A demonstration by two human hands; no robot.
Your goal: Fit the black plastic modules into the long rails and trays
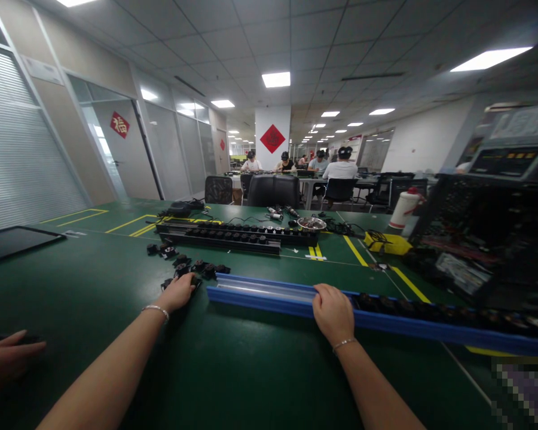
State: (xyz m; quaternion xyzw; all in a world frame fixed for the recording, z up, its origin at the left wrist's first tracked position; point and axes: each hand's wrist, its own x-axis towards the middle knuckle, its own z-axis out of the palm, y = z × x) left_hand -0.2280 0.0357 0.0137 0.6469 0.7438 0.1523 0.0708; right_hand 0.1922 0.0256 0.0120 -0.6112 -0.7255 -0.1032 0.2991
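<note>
My left hand (pixel 179 292) is at a loose cluster of small black parts, its fingers curled down around a small black part (pixel 197 284) that is mostly hidden. More small black parts (pixel 182 260) lie just beyond it on the green table (pixel 251 370). A long blue channel rail (pixel 260 301) runs across to the right edge. My right hand (pixel 334 313) is closed over the near wall of this rail, partway along. Left of that hand the rail's bare silvery inside shows; to its right, a row of black parts (pixel 403 306) sits in the channel.
Two black rails (pixel 233 239) with rows of parts lie farther back, near a metal bowl (pixel 311 223) and cables. A yellow tray (pixel 388 243), a white bottle (pixel 404 209) and an open-framed machine (pixel 484 239) stand right. Another person's hand (pixel 11 358) shows at left, below a dark tablet (pixel 18 242).
</note>
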